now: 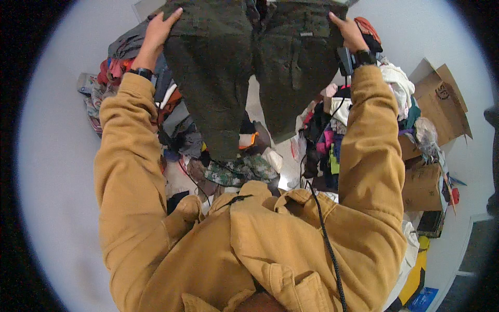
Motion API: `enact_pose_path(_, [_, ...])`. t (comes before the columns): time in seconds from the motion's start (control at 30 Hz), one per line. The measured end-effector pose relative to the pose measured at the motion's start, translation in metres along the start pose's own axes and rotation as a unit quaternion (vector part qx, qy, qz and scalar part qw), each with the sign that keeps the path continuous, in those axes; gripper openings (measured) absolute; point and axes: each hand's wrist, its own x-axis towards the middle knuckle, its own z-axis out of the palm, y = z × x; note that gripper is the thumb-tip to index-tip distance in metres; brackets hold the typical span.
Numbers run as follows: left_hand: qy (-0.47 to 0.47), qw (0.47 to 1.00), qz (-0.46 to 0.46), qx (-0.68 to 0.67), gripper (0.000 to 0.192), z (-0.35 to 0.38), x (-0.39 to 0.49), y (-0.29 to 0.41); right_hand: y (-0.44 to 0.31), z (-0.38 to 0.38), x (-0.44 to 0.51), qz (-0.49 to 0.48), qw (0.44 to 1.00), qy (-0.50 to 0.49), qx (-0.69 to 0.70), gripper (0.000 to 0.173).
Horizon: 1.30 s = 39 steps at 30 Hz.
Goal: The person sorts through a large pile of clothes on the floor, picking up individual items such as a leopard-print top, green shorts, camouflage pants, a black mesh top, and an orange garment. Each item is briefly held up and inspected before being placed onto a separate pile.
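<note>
A pair of dark olive-green trousers (218, 74) hangs spread out in front of me, held up at arm's length. My left hand (159, 31) grips one upper side edge, thumb on the near face. On the opposite side, my right hand (347, 32) pinches the other edge the same way. Both legs dangle down, apart from each other, and the top of the garment runs out of the frame. A small pale tag (307, 34) shows on the right part. Below the legs lies a camouflage-patterned garment (241, 169).
Heaped clothes (179, 121) lie to the left, and another mixed clothing pile (331, 132) to the right. Open cardboard boxes (440, 101) stand against the right wall. A black cord (325, 234) runs down over my tan jacket. Lower right is a yellow item (415, 277).
</note>
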Motion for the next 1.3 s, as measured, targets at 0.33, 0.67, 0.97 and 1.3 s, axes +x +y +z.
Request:
enact_pose_path(0.33, [-0.024, 0.992, -0.058, -0.110, 0.041, 0.003, -0.009, 0.042, 0.001, 0.001, 0.016, 0.116, 0.986, 0.026, 0.118, 0.035])
enact_pose_path(0.67, [0.021, 0.999, -0.012, -0.026, 0.057, -0.008, 0.033, -0.001, -0.001, 0.001, 0.007, 0.138, 0.990, 0.026, 0.016, 0.049])
enact_pose_path(0.97, [0.060, 0.996, -0.020, 0.070, 0.056, -0.011, 0.024, -0.003, 0.008, 0.015, 0.004, 0.166, 0.960, -0.023, 0.224, 0.037])
enact_pose_path(1.3, [0.100, 0.994, -0.034, 0.024, 0.050, -0.004, -0.001, 0.020, 0.027, 0.019, 0.007, 0.138, 0.974, -0.026, 0.179, 0.039])
